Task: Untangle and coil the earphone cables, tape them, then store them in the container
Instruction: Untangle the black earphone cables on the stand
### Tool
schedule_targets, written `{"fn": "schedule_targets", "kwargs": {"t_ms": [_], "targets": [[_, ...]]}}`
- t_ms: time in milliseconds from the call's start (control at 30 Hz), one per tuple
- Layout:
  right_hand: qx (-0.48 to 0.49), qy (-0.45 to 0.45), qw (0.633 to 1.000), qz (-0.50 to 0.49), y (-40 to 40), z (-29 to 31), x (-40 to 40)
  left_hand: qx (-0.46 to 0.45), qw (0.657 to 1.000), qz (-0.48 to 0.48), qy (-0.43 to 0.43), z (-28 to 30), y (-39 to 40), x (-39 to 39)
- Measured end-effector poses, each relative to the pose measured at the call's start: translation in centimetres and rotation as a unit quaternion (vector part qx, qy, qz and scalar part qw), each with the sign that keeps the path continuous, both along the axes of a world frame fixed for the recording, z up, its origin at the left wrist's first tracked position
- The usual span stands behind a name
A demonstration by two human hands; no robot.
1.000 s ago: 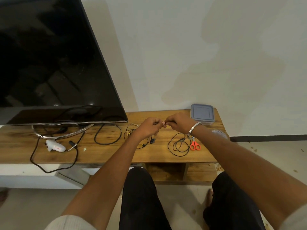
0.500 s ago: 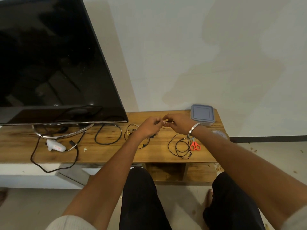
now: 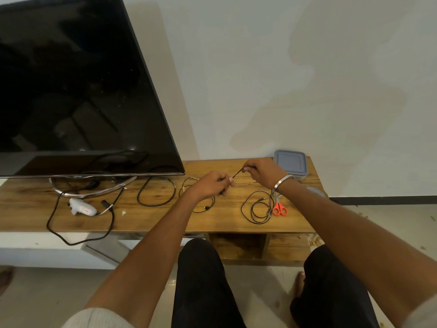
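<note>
Above the wooden table [image 3: 224, 221], my left hand [image 3: 211, 185] and my right hand [image 3: 266, 171] each pinch a thin black earphone cable [image 3: 237, 174], stretched short and slanted between them. The rest of that cable hangs in loops [image 3: 203, 208] under my left hand onto the table. A second black earphone cable [image 3: 256, 208] lies loosely coiled to the right, beneath my right wrist. A grey lidded container [image 3: 290, 163] sits at the table's far right corner, just behind my right hand.
Small orange scissors [image 3: 279, 208] lie beside the right coil. A thicker black cable loop [image 3: 156, 191] lies left of centre. A large TV [image 3: 78, 91] on a metal stand fills the left side, with a white device [image 3: 81, 207] and trailing wires in front.
My hands have pulled apart, the right one rising toward the container, and a short length of cable now shows stretched between them.
</note>
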State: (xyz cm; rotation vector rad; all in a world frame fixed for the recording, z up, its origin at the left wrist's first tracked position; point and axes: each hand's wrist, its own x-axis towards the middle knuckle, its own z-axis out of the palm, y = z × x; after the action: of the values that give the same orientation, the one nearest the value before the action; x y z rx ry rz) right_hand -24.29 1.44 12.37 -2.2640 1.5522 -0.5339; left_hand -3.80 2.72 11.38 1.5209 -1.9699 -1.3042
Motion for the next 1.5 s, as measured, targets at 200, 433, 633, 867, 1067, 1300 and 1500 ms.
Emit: {"fn": "schedule_targets", "kwargs": {"t_ms": [200,433,633,867,1067,1300,1500], "targets": [[-0.001,-0.027,0.999,-0.019,-0.2,0.1,0.0,0.053,0.998,-0.016,-0.017,0.3,0.2,-0.5],[0.012,-0.044,0.999,-0.027,-0.3,-0.2,-0.6,0.107,0.994,-0.018,0.029,0.7,0.7,-0.7],[0.030,-0.036,0.998,-0.039,-0.3,-0.6,-0.8,0.181,0.969,0.000,0.167,1.0,1.1,-0.8],[0.077,0.001,0.997,-0.025,0.0,-1.9,-0.3,0.205,0.905,0.043,0.370,1.9,1.2,-1.4],[0.152,-0.014,0.988,0.011,1.0,-2.8,0.7,0.184,0.860,0.084,0.469,2.2,1.0,-1.6],[0.208,-0.034,0.977,0.038,2.0,-3.2,2.1,0.148,0.871,0.092,0.460,2.6,0.9,-1.8],[0.212,-0.020,0.975,0.062,2.6,-2.8,2.2,0.076,0.915,0.114,0.379,2.2,0.8,-1.5]]}}
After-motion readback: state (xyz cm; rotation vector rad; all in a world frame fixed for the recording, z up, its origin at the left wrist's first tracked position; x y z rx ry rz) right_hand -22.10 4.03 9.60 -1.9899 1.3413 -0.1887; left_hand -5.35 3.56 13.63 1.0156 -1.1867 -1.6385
